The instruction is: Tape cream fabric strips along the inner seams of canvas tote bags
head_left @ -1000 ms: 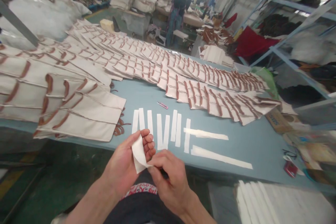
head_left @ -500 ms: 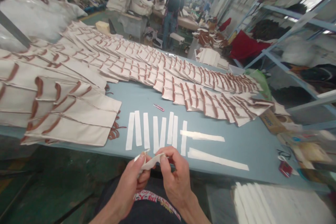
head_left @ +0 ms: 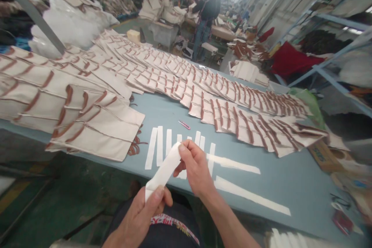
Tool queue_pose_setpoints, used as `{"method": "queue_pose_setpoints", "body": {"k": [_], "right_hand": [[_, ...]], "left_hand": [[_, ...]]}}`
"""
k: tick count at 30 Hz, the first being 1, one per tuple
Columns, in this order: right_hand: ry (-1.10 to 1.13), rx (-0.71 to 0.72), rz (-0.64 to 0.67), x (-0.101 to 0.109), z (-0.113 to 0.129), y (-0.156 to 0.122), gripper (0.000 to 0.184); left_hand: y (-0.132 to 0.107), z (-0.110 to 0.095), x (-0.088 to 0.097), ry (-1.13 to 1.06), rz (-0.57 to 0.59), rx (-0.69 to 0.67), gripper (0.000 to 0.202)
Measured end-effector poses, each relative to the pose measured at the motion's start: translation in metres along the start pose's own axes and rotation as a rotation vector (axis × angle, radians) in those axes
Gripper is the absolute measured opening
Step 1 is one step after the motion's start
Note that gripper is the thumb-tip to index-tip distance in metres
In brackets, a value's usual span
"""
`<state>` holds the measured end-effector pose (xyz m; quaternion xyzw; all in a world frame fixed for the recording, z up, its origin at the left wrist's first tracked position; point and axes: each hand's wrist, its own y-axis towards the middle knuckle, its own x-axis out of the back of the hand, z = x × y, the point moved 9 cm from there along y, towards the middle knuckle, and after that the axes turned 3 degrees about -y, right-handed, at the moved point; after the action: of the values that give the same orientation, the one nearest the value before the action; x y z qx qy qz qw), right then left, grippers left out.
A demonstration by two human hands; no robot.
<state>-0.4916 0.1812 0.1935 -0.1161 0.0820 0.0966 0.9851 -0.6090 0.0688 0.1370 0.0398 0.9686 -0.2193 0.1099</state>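
Note:
Between my two hands a white fabric strip (head_left: 165,168) is stretched at a slant above the table's near edge. My left hand (head_left: 148,207) pinches its lower end, where a fold shows. Thumb and fingers of my right hand (head_left: 193,162) grip the upper end. Beyond my hands, several white strips (head_left: 151,148) lie side by side, some partly hidden behind the right hand. To the right, a cream strip pile (head_left: 235,162) and a longer cream strip pile (head_left: 252,195) lie on the table. Pink thread snips (head_left: 184,124) rest behind the row.
Overlapping cream fabric panels with brown trim (head_left: 215,104) run across the blue-grey table (head_left: 157,104). More trimmed panels (head_left: 99,128) are stacked at left. A red item (head_left: 342,220) lies at the right edge. A person (head_left: 207,11) stands in the background beside another worktable.
The strip was bunched between my close-set hands; now it is drawn out straight. My right hand has moved up and away, my left lower. The view has shifted a little.

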Motion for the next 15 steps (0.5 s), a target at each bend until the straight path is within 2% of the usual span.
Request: {"method": "queue_pose_setpoints", "body": {"k": [6, 10, 12, 15], "right_hand": [[-0.009, 0.001, -0.026, -0.03, -0.004, 0.04, 0.047], [-0.01, -0.003, -0.044, -0.055, -0.002, 0.065, 0.046], [-0.004, -0.005, -0.068, -0.066, 0.0, 0.078, 0.044], [0.008, 0.004, -0.122, -0.08, 0.001, 0.099, 0.041]], "left_hand": [[-0.005, -0.025, 0.038, 0.159, -0.143, -0.108, 0.073], [-0.009, -0.033, 0.072, 0.189, -0.19, -0.115, 0.059], [-0.011, -0.033, 0.088, 0.207, -0.158, -0.083, 0.05], [-0.014, -0.034, 0.105, 0.205, -0.037, -0.042, 0.035]]}}
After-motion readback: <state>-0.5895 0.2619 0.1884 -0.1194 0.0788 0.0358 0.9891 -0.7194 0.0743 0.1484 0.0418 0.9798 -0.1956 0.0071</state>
